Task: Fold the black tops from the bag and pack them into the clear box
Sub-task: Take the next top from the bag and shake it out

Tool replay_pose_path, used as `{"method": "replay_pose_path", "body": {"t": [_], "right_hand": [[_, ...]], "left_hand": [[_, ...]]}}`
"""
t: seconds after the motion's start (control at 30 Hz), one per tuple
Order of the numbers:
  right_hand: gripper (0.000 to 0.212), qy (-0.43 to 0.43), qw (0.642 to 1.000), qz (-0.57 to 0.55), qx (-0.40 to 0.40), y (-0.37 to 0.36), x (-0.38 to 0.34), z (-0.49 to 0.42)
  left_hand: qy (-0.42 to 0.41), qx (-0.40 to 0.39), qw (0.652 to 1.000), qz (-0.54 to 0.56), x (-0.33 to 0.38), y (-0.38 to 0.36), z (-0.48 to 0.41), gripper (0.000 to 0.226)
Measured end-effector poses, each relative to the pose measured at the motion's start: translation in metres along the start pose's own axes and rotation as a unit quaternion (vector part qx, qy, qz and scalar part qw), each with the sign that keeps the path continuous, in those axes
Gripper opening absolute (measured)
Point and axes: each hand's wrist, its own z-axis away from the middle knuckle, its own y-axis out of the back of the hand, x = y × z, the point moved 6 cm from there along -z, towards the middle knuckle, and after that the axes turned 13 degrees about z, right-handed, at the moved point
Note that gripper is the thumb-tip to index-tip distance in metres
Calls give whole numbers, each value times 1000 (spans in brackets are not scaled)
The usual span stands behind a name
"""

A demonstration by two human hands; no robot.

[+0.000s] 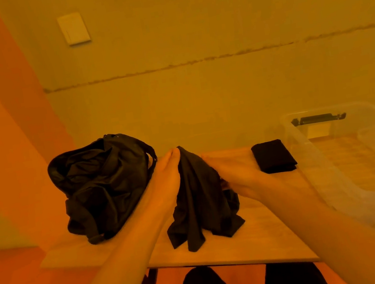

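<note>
Left hand (169, 172) fingers (174, 154) pinch a top (199, 202) upright, hem on the counter (115, 248); right hand (234, 173) apparently grips its side. A slip could crumple it.

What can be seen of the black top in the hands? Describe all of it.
The black top is dark, soft, thin-looking cloth, unfolded and crumpled. The left hand pinches its peak, holding it in a tent shape; the right hand grips its right side. Its lower folds trail on the wooden table, between the bag and the folded piece.
</note>
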Motion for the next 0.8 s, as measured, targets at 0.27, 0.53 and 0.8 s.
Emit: {"method": "replay_pose_path", "body": {"t": [0.27,0.53,0.8], "right_hand": [[16,7,999,-39,10,29,-17,-10],[20,79,983,-33,159,40,-21,-4],[38,271,958,94,-3,27,-70,37]], "left_hand": [[-15,-32,998,-55,-10,16,7,22],[-8,-31,998,-56,-18,11,9,24],[229,-84,957,159,-44,-8,0,81]]}}
